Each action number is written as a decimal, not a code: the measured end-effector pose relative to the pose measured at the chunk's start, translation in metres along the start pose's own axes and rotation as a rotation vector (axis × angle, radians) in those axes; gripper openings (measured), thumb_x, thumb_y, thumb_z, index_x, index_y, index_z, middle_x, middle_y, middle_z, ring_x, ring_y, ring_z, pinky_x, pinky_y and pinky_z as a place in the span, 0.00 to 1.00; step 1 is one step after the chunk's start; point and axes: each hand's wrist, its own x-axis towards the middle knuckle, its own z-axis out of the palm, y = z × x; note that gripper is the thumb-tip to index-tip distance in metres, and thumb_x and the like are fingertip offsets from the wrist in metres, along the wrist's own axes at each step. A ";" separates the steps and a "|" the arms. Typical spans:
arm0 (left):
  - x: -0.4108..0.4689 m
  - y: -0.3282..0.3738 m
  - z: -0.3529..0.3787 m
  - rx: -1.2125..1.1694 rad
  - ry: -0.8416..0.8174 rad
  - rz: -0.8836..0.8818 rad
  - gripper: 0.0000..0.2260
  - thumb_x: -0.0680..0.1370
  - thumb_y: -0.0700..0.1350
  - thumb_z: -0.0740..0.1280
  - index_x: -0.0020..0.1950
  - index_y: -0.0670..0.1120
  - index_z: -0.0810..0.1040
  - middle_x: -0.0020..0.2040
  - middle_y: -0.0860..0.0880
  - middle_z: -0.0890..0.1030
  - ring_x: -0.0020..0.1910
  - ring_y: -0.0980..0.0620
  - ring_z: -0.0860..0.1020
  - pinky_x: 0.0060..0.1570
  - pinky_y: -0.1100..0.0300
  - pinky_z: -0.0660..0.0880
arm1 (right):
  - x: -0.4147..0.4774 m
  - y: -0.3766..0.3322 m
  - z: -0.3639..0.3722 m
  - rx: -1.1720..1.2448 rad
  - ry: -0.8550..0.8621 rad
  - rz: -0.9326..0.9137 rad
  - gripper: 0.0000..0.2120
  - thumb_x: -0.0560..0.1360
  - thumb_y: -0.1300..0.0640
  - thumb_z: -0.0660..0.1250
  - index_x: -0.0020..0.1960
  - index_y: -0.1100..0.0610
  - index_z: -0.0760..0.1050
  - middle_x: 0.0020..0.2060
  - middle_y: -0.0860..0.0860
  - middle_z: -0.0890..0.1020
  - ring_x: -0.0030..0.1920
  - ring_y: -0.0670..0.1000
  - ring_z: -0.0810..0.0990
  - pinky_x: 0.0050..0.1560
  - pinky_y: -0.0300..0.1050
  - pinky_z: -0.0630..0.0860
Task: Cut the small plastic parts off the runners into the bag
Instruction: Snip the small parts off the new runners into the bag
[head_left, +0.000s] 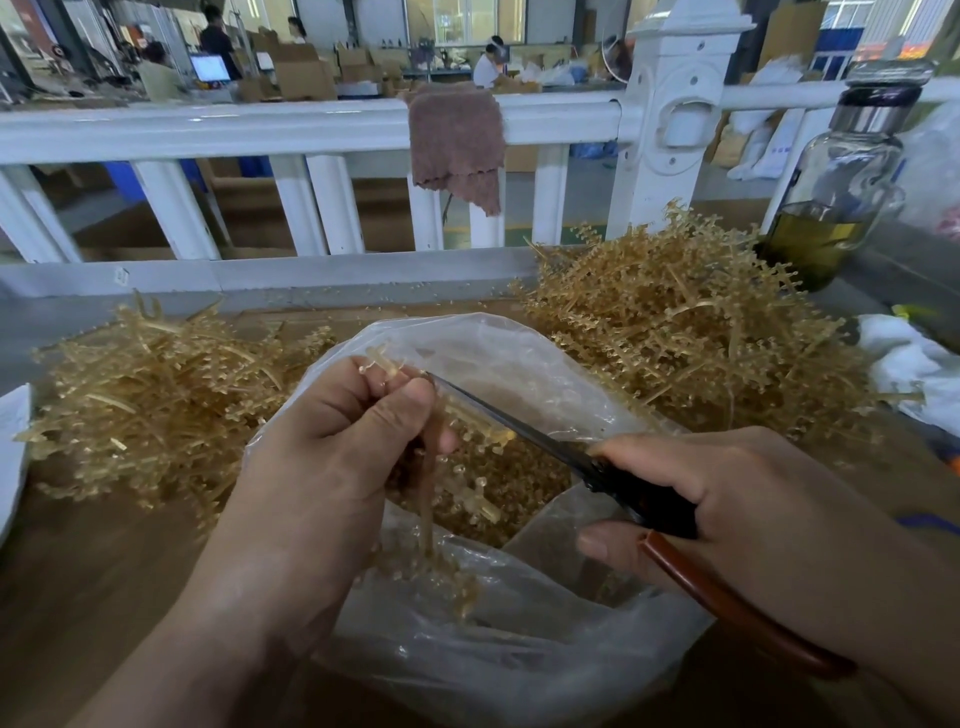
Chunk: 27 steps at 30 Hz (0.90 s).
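Even, soft indoor light, moderately bright. Daylight enters through the far windows (467, 18), which are blown out. Shadows weak and diffuse. Glare streaks on the white railing (208, 130); sheen on the bag (519, 353). Wide-angle bending at the edges, so the railing bows. Background soft. The runner (427, 493) below the left hand (332, 441) is motion-blurred.

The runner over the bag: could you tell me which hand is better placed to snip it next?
Right, probably: the right hand grips the scissors, whose blade lies against the runner that the left hand holds above the open bag.
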 end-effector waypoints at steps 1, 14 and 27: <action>0.000 -0.001 0.000 0.003 -0.017 0.004 0.08 0.75 0.51 0.71 0.40 0.49 0.81 0.36 0.47 0.81 0.35 0.52 0.79 0.32 0.64 0.75 | 0.000 -0.001 0.000 0.004 -0.003 0.000 0.26 0.70 0.27 0.58 0.48 0.47 0.76 0.34 0.45 0.79 0.35 0.44 0.78 0.36 0.43 0.73; 0.001 -0.004 0.003 0.012 -0.059 0.040 0.11 0.77 0.53 0.66 0.42 0.47 0.80 0.36 0.46 0.81 0.33 0.52 0.76 0.31 0.61 0.75 | -0.003 -0.004 -0.007 -0.048 0.022 0.028 0.25 0.68 0.26 0.56 0.49 0.44 0.76 0.33 0.43 0.78 0.36 0.43 0.77 0.37 0.43 0.73; -0.003 0.002 0.004 -0.021 0.004 0.037 0.15 0.71 0.58 0.69 0.45 0.46 0.82 0.36 0.46 0.82 0.36 0.51 0.78 0.32 0.66 0.74 | -0.002 -0.004 -0.008 -0.059 0.012 0.044 0.23 0.69 0.27 0.57 0.47 0.44 0.74 0.34 0.42 0.77 0.39 0.43 0.77 0.41 0.42 0.72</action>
